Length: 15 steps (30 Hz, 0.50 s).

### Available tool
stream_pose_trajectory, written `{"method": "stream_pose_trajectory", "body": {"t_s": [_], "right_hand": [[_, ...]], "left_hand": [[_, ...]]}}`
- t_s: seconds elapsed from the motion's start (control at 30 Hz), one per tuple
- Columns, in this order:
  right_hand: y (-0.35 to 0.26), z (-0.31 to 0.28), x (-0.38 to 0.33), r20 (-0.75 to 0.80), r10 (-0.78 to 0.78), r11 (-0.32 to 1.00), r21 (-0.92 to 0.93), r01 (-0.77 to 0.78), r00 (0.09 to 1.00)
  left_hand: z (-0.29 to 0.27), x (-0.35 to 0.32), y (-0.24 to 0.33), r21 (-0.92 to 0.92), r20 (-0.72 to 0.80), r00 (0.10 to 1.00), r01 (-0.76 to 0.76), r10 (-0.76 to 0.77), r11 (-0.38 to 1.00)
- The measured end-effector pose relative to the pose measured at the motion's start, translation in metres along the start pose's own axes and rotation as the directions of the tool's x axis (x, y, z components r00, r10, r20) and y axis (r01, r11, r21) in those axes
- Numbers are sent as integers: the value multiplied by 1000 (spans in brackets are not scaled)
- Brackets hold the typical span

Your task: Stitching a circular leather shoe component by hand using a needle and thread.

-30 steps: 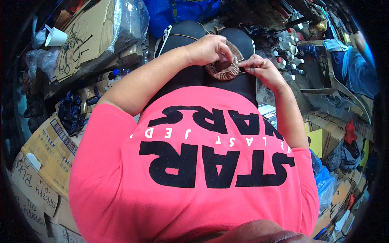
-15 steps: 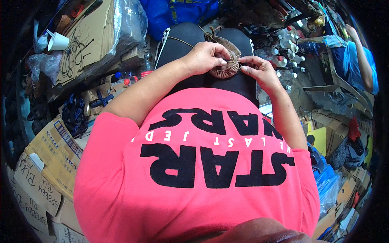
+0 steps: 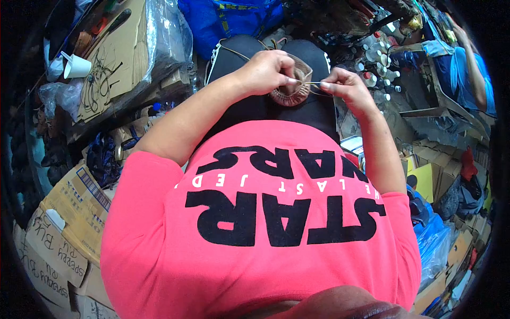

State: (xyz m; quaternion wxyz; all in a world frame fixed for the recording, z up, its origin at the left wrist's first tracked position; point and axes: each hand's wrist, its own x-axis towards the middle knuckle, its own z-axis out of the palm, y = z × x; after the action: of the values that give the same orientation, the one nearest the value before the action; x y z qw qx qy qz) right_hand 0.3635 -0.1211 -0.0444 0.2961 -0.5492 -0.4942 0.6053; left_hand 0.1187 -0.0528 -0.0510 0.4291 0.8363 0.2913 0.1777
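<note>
A brown leather moccasin shoe [image 3: 290,99] lies in my lap between my dark-trousered thighs, its gathered, stitched toe turned toward me. My left hand [image 3: 265,72] curls closed over its left edge, with thumb and fingers pinched by the opening. Just off the shoe's right side, my right hand [image 3: 348,89] pinches the end of a thin, light thread [image 3: 311,83], which runs taut back to the seam. Whether a needle is on it is too small to tell. A brown lace [image 3: 234,51] trails from the shoe's far end over my left thigh.
Stacked cardboard [image 3: 127,53] with cords and a white cup [image 3: 77,67] stands at the left. Beyond my knees sits a blue bag [image 3: 234,24]. Several plastic bottles [image 3: 374,56] crowd the right, near another person's blue-clothed side [image 3: 467,80]. Cardboard boxes [image 3: 69,207] lie lower left.
My right hand has drawn a little away from the shoe to the right, lengthening the thread between. The left hand has stayed at the shoe, shifting only slightly.
</note>
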Motion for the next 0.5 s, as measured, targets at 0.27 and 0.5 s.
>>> {"method": "stream_pose_trajectory", "body": {"t_s": [0.27,0.5], "right_hand": [[15,-1,-15,-43,-96,979,-185,86,994],[-10,-27,-29,-73,-168,975,-158,155,983]], "left_hand": [[-1,10,23,-5,205,961,188,-183,982],[0,13,28,245,236,971,-24,-36,969]]}}
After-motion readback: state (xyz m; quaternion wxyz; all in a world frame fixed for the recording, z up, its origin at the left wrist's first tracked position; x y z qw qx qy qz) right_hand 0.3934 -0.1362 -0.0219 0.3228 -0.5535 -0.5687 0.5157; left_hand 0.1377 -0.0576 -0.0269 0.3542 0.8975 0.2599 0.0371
